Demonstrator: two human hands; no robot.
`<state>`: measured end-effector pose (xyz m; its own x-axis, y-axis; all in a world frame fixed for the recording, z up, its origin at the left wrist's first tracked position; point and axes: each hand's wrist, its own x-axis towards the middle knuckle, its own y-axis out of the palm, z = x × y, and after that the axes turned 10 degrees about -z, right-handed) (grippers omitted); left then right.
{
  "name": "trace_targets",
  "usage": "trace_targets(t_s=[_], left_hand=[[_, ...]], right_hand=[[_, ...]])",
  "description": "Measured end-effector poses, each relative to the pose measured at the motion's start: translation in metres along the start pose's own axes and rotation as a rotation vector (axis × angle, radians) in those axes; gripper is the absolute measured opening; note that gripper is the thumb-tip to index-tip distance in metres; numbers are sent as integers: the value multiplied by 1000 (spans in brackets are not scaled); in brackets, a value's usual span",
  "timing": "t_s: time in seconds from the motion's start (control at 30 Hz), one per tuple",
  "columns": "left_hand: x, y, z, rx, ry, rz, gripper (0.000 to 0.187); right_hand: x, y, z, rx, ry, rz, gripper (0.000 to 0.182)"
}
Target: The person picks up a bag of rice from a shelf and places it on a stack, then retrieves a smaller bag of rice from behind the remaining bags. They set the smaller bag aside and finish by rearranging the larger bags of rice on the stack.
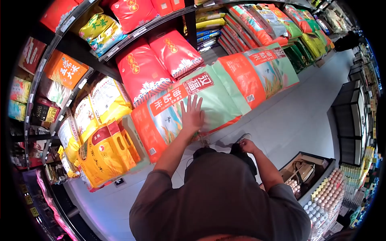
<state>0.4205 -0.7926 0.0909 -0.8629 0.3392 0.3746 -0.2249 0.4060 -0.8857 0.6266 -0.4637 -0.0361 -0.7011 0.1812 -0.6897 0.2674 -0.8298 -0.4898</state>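
My left hand (pixel 192 117) lies flat with spread fingers on a large green and orange rice bag (pixel 209 97), which is printed with a landscape picture and red labels. A second rice bag (pixel 257 75) of the same print lies end to end with it on the right. My right hand (pixel 247 146) is beside my dark trousers, low and off the bags. Its fingers are curled together, and what they hold, if anything, cannot be made out.
Red rice bags (pixel 142 66) lie behind the green ones. Yellow rice bags (pixel 105 154) stand at the left. Stacked bags (pixel 257 24) fill the shelf at the back. Egg trays (pixel 329 190) and an open box (pixel 301 170) are at the lower right, beyond the grey floor (pixel 297 124).
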Motion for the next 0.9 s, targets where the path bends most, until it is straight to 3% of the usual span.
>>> trace_targets(t_s=[0.1, 0.17, 0.2, 0.27, 0.33, 0.4, 0.47, 0.53, 0.57, 0.6, 0.63, 0.67, 0.7, 0.73, 0.8, 0.83, 0.9], left_hand=[[0, 6, -10, 67, -15, -25, 62], [2, 12, -21, 82, -64, -39, 61], [4, 17, -28, 91, -106, -48, 61], [10, 26, -42, 107, -137, -58, 61], [18, 35, -55, 176, -209, -77, 61], [28, 48, -66, 175, -239, -87, 61], [35, 67, -75, 265, -375, -123, 59], [41, 82, -86, 275, -417, -202, 59], [43, 88, -94, 279, -469, -267, 58], [44, 95, -104, 283, -462, -272, 58], [45, 106, -112, 318, -555, -295, 57], [49, 114, -120, 354, -649, -320, 57], [53, 119, -129, 344, -696, -308, 59], [59, 121, -142, 349, -689, -316, 59], [65, 125, -166, 348, -704, -186, 65], [67, 127, -177, 351, -698, -189, 65], [72, 133, -194, 298, -659, -126, 69]], right_hand=[[18, -25, -8, -107, -95, -63, 28], [22, -41, -15, -205, -151, -328, 28], [22, -52, -17, -206, -158, -332, 28], [16, -77, -15, -247, 26, -599, 29], [17, -100, -37, -263, 82, -641, 33], [19, -124, -75, -286, 304, -653, 36], [42, -144, -159, -287, 434, -398, 41], [11, -179, -188, -231, 383, -296, 24], [57, -158, -288, -346, 449, -133, 35], [98, -121, -397, -83, 661, 160, 32], [43, -179, -352, -56, 629, 533, 21], [27, -189, -370, 27, 717, 679, 10], [11, -208, -368, 185, 771, 908, 19], [7, -204, -418, 356, 851, 854, 20], [-86, -278, -370, 1029, 494, 448, 39], [-73, -281, -371, 1034, 490, 450, 39], [-40, -278, -373, 199, 595, 309, 48]])
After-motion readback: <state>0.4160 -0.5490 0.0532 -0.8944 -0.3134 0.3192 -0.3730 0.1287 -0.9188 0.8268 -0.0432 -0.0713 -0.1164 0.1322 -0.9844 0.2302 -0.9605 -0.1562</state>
